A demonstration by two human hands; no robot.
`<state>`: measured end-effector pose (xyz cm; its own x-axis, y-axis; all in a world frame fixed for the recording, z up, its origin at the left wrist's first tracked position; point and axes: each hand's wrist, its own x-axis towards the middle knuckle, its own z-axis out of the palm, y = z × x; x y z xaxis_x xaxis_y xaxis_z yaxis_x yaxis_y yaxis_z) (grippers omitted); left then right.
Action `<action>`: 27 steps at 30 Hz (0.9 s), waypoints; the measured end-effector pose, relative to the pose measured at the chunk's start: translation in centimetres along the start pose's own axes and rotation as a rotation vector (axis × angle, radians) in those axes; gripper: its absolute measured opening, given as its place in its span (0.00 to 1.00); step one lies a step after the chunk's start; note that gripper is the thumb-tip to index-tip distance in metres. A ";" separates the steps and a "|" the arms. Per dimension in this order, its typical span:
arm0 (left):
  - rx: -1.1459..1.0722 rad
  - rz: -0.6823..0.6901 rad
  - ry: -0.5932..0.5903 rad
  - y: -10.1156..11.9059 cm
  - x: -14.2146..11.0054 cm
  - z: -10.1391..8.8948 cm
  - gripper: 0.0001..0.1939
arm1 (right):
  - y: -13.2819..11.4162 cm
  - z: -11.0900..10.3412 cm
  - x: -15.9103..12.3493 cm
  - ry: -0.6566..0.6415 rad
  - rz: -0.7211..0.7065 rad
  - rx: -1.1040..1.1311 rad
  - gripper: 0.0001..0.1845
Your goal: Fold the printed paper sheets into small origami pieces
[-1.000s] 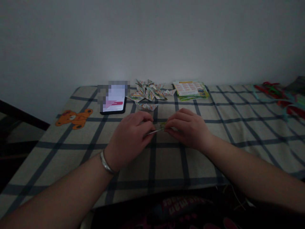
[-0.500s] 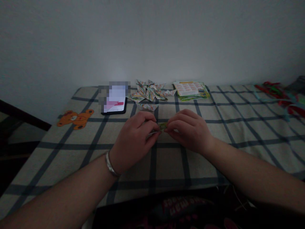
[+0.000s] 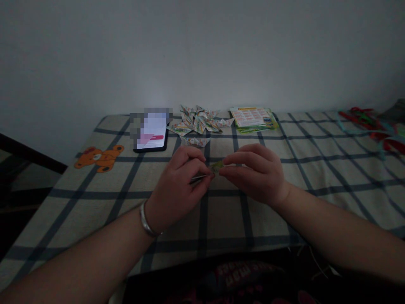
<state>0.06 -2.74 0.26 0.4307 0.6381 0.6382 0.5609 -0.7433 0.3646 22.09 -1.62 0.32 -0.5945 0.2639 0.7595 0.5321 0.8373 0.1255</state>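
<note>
Pinched in my left hand (image 3: pixel 182 181), between thumb and fingers, is a small piece of folded paper (image 3: pixel 216 166) with a greenish end. Part of it is hidden behind my left fingers, so its full shape cannot be made out. My right hand (image 3: pixel 257 173) grips the paper's right end with thumb and fingertips. Both hands are over the middle of the table, close together. Just beyond them lies a folded paper piece (image 3: pixel 195 142) with pointed ends. A pile of similar printed folded paper pieces (image 3: pixel 202 121) sits behind it.
A stack of printed leaflets (image 3: pixel 253 118) lies at the back near the wall. A lit phone (image 3: pixel 153 131) stands left of the pile, with a bear cutout (image 3: pixel 100 158) beside it. Red and teal ribbons (image 3: pixel 370 126) lie far right on the checked tablecloth (image 3: pixel 221 219).
My left hand has shifted slightly right along the paper. The fingers and thumb of my right hand have parted a little at its right end. Objects on the table stay put.
</note>
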 end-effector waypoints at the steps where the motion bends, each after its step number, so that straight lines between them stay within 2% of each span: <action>1: -0.012 -0.013 0.000 0.0 0.0 0.0 0.04 | 0.0 0.0 0.0 0.003 -0.002 -0.006 0.12; 10: -0.078 -0.063 0.020 -0.1 0.2 0.2 0.05 | 0.2 0.2 0.0 0.010 0.001 -0.036 0.12; 17: -0.158 -0.180 0.009 -0.2 0.4 0.3 0.05 | 0.2 0.3 -0.1 -0.013 0.000 -0.024 0.14; 27: -0.172 -0.161 0.005 -0.2 0.3 0.4 0.04 | 0.1 0.2 0.2 -0.033 0.040 -0.008 0.08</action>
<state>0.35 -2.31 0.09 0.3415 0.7506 0.5657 0.4933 -0.6554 0.5719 21.88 -1.36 0.33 -0.5922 0.3130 0.7425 0.5607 0.8219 0.1007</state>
